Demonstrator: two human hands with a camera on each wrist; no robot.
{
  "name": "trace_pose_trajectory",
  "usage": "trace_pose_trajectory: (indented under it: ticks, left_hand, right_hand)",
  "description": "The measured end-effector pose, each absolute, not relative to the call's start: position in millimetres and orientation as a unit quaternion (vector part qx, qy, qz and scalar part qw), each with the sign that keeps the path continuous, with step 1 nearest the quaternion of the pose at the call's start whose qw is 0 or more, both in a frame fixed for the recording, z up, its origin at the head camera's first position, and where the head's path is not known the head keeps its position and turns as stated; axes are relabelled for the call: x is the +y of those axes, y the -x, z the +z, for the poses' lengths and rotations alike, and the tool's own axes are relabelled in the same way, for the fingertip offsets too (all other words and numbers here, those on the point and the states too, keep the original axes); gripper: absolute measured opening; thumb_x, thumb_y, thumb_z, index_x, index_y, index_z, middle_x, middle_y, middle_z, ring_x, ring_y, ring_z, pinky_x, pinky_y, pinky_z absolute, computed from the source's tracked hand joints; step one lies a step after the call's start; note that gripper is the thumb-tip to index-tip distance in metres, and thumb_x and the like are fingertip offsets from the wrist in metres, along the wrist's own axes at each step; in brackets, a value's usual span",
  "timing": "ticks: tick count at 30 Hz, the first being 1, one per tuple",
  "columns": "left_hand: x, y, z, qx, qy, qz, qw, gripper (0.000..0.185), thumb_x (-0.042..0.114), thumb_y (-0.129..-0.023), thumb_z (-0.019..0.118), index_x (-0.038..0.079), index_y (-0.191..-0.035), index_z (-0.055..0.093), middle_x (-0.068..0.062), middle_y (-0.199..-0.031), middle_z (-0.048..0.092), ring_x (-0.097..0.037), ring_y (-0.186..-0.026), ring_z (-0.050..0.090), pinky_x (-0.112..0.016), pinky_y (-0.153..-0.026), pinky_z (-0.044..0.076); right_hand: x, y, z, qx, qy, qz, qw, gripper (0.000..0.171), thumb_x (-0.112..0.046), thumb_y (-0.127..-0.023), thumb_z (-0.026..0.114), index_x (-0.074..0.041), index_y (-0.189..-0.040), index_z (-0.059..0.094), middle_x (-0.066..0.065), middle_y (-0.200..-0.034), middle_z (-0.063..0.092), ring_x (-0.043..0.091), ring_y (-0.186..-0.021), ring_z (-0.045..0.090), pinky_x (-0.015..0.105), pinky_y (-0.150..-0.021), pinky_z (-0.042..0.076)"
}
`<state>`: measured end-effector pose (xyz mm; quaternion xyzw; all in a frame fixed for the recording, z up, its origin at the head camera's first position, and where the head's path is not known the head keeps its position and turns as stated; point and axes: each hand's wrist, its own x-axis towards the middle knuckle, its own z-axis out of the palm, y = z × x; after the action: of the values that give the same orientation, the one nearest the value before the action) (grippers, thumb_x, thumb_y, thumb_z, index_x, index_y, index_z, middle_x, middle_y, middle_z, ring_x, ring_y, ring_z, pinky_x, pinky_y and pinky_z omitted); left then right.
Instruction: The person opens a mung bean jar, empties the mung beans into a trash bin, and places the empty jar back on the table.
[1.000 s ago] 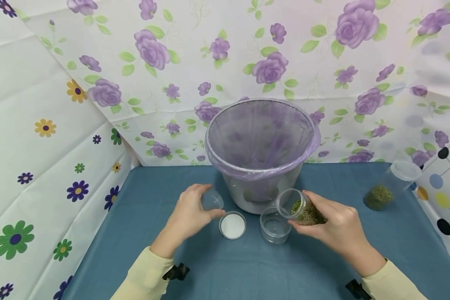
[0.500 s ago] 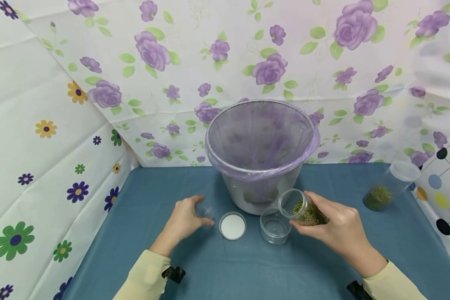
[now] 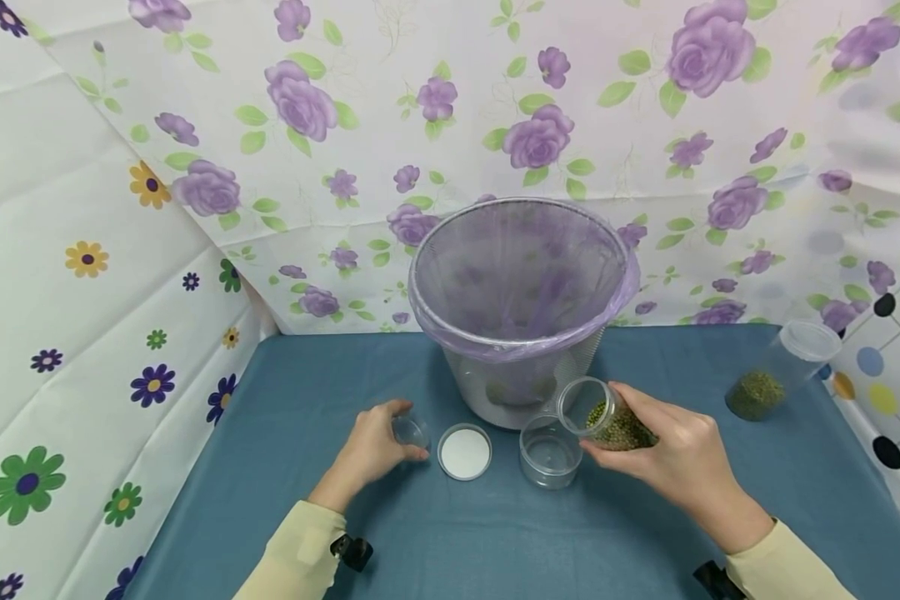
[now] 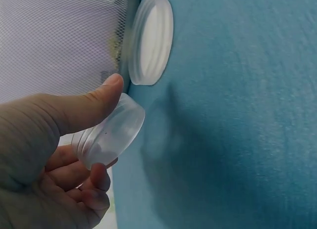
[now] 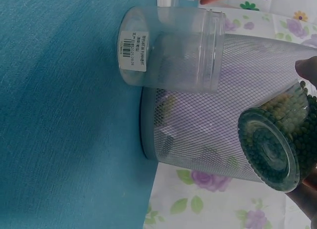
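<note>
In the head view my left hand (image 3: 375,446) pinches a small clear plastic cup-like lid (image 3: 411,431) between thumb and fingers; the left wrist view shows that lid (image 4: 109,132) tilted, its ridged side toward the palm. Just right of it a round lid with a white disc inside (image 3: 465,452) lies on the table. My right hand (image 3: 663,442) grips a clear jar of green mung beans (image 3: 621,425), tipped with its mouth to the left. That mouth overlaps the rim of an upright clear jar (image 3: 551,454), which has a printed label (image 5: 132,51) and no beans showing.
A mesh wastebasket (image 3: 525,358) lined with a purple bag stands directly behind the jars. At the far right, another capped clear jar (image 3: 757,392) with green beans in its bottom stands by the table edge. Floral sheets (image 3: 330,192) hang behind the blue-covered table (image 3: 330,367).
My left hand has moved left and down, carrying the clear lid from above the white-disc lid to its left side. The right hand and the tipped jar have barely moved.
</note>
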<state>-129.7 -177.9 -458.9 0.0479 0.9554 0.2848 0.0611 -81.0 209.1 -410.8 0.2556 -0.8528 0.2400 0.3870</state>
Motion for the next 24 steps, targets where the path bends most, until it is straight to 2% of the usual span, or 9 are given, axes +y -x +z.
trace_pose_trajectory:
  ticks: [9,15,24]
  left_hand:
    - [-181.9,128.8,-466.6,0.953,-0.048,0.291,0.073,0.082,0.036,-0.060,0.087,0.013,-0.131,0.054,-0.004,-0.129,0.059,-0.026,-0.113,0.058,-0.045,-0.089,0.050]
    - [-183.0,127.4,-472.9,0.963,-0.037,0.255,0.075,0.082,0.033,-0.058,0.089,0.010,-0.129,0.056,-0.008,-0.126,0.060,-0.028,-0.115,0.057,-0.045,-0.091,0.049]
    - [-181.5,124.8,-477.6,0.971,-0.046,0.221,0.079,0.079,0.030,-0.054,0.091,0.009,-0.122,0.057,-0.012,-0.108,0.058,-0.025,-0.090,0.059,-0.041,-0.076,0.051]
  right_hand:
    - [209.6,83.0,-413.3,-0.853,-0.257,0.241,0.386,0.077,-0.045,-0.050,0.088,-0.012,-0.117,0.067,0.006,-0.092,0.074,0.017,-0.068,0.070,0.033,-0.053,0.054]
    - [209.4,83.2,-412.6,-0.853,-0.255,0.241,0.387,0.078,-0.043,-0.047,0.089,-0.013,-0.117,0.067,0.005,-0.091,0.074,0.017,-0.068,0.070,0.033,-0.053,0.053]
    - [210.3,82.7,-412.1,-0.857,-0.250,0.242,0.381,0.077,-0.046,-0.050,0.087,-0.015,-0.118,0.066,0.005,-0.093,0.074,0.017,-0.069,0.070,0.033,-0.054,0.054]
